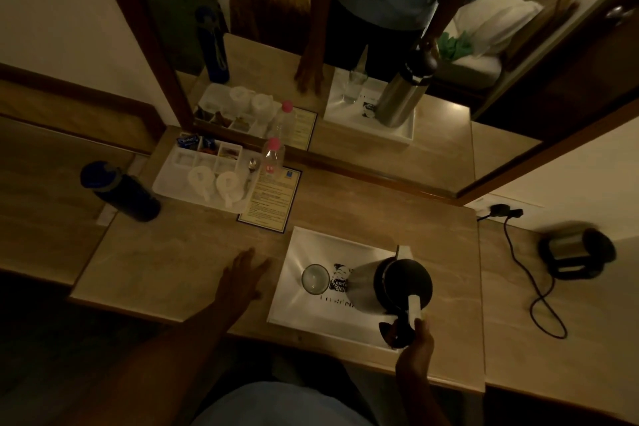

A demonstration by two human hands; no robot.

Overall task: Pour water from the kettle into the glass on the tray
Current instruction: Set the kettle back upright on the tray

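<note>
A steel kettle (366,287) with a black lid sits over the right part of the white tray (311,242). It looks upright, with its spout at the far side. My right hand (415,356) is shut on its black handle at the tray's near edge. A clear glass (315,278) stands upright on the tray, just left of the kettle. My left hand (243,275) lies flat on the desk with fingers spread, a little left of the tray.
The kettle base (575,254) with its cord (539,290) sits at the right. A tray of cups and sachets (204,176), a pink-capped bottle (273,157), a card (273,197) and a dark blue flask (121,190) stand at the back left. A mirror (345,45) rises behind the desk.
</note>
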